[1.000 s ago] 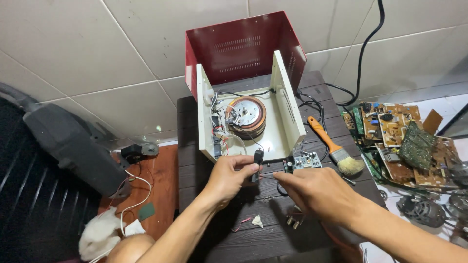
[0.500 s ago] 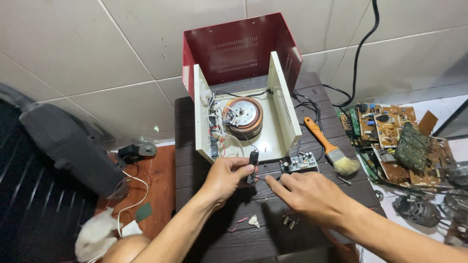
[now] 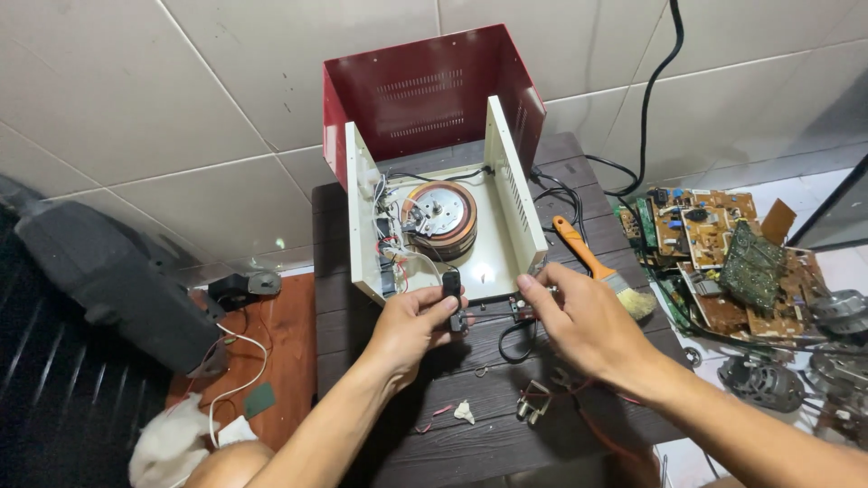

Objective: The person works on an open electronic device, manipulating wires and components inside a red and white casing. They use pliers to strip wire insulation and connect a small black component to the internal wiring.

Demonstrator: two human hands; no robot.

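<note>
A dark wooden surface (image 3: pixel 506 434) stands on a tiled floor, and at its far end sits an opened cream metal case (image 3: pixel 506 194) with its red cover (image 3: pixel 425 86) tipped up behind it. Inside the case lies a round copper-wound coil (image 3: pixel 439 215) with a bundle of thin wires (image 3: pixel 391 237) along the left wall. To the right, off the surface, is a heap of circuit boards (image 3: pixel 723 248), and an orange-handled brush (image 3: pixel 601 268) lies just beside the case.

At the case's near edge the left hand (image 3: pixel 411 327) is closed on a small black part (image 3: pixel 451 289), pinched upright between thumb and fingers. The right hand (image 3: pixel 583 321) is curled, its fingertips pinching a small wired piece (image 3: pixel 520 310) — thin leads run between the two parts, so they appear joined. Near the hands lie a small metal plug piece (image 3: pixel 532 398) and a white scrap (image 3: pixel 465 412).

The work looks like handling a wired component just outside the case — either freeing it or readying it for fitting. The next move would call for a steady pinch on both ends and care not to strain the thin leads.
</note>
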